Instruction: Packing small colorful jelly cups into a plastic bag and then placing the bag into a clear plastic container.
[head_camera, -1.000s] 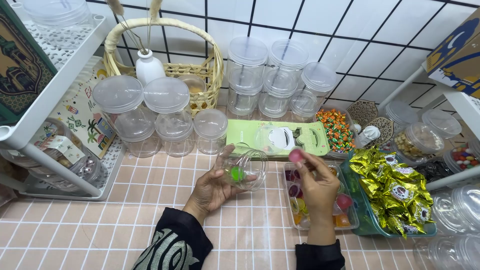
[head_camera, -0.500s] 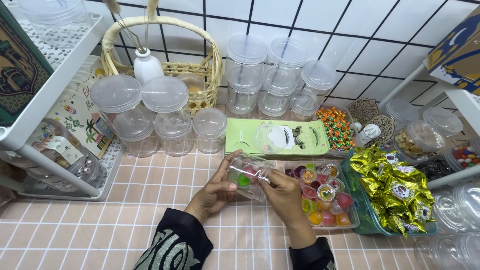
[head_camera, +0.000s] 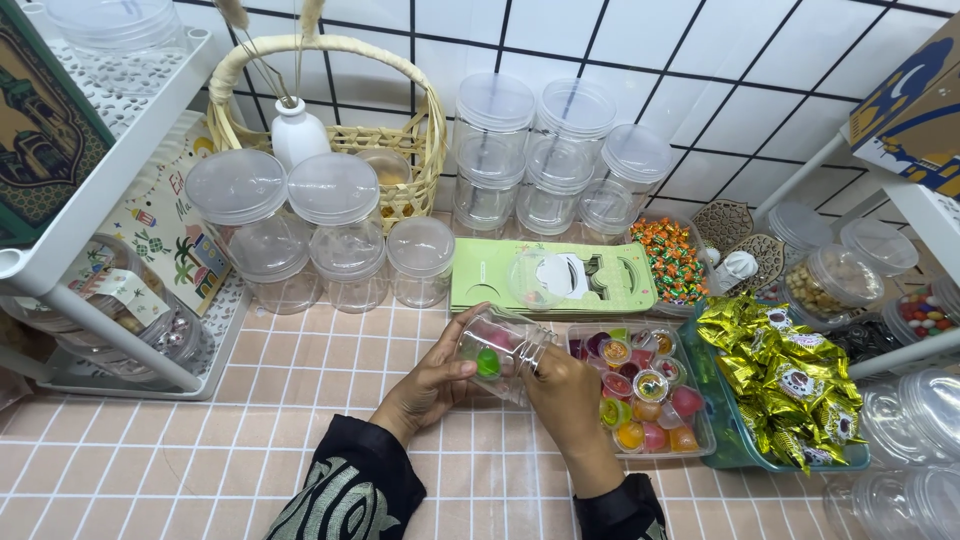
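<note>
My left hand (head_camera: 432, 383) holds a small clear plastic jar (head_camera: 503, 350) tipped on its side, mouth toward the right. A green and a pink jelly cup show inside it. My right hand (head_camera: 563, 392) is at the jar's mouth, fingers closed there; whatever it holds is hidden. Just right of that hand sits a clear tray (head_camera: 700, 440) filled with several small colourful jelly cups (head_camera: 640, 400).
Empty lidded clear jars (head_camera: 335, 230) stand behind, beside a wicker basket (head_camera: 400, 140) with a white bottle. A green card sleeve (head_camera: 550, 275) lies behind the jar. A teal tray of gold-wrapped sweets (head_camera: 780, 380) sits right, white racks (head_camera: 110, 150) on both sides.
My right hand lifted a pink jelly cup from the tray, carried it left and reached the jar's mouth. The left hand kept the jar tilted in place.
</note>
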